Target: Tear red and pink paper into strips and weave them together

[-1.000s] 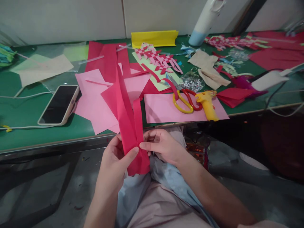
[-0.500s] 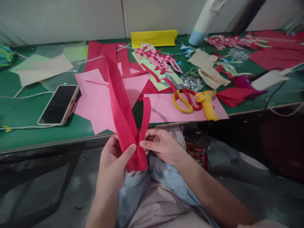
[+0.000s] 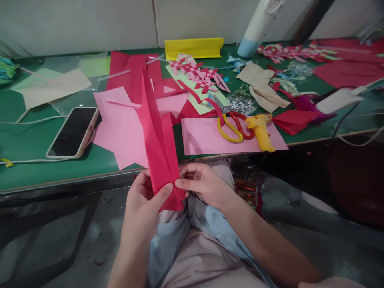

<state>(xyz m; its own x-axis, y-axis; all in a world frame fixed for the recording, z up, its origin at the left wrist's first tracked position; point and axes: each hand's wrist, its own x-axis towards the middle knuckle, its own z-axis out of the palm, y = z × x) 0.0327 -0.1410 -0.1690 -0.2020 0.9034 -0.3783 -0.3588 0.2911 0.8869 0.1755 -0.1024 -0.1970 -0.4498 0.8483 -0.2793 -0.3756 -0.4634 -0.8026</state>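
Observation:
A long folded red paper (image 3: pixel 159 156) slants up from my lap over the table's front edge. My left hand (image 3: pixel 147 198) pinches its lower left side, thumb on top. On the right side my right hand (image 3: pixel 198 182) grips the same paper between thumb and fingers, close to my left thumb. A narrower red flap stands up along the paper's right side and bends over at its top. Pink sheets (image 3: pixel 117 128) lie behind it. Scissors (image 3: pixel 231 128) with yellow and red handles and a yellow glue gun (image 3: pixel 261 130) rest on a pink sheet to the right.
On the green table (image 3: pixel 27 140) a phone (image 3: pixel 73 132) and white cables lie at the left. Behind are a yellow folded strip (image 3: pixel 193 48), pink-and-red woven paper pieces (image 3: pixel 201 74) and a white-and-blue bottle (image 3: pixel 255 32). A white power strip (image 3: pixel 339 100) is at the right.
The red flap has swung left, from standing apart near my right hand to lying closer along the folded paper. The paper's lower end looks flatter. Both hands keep their hold.

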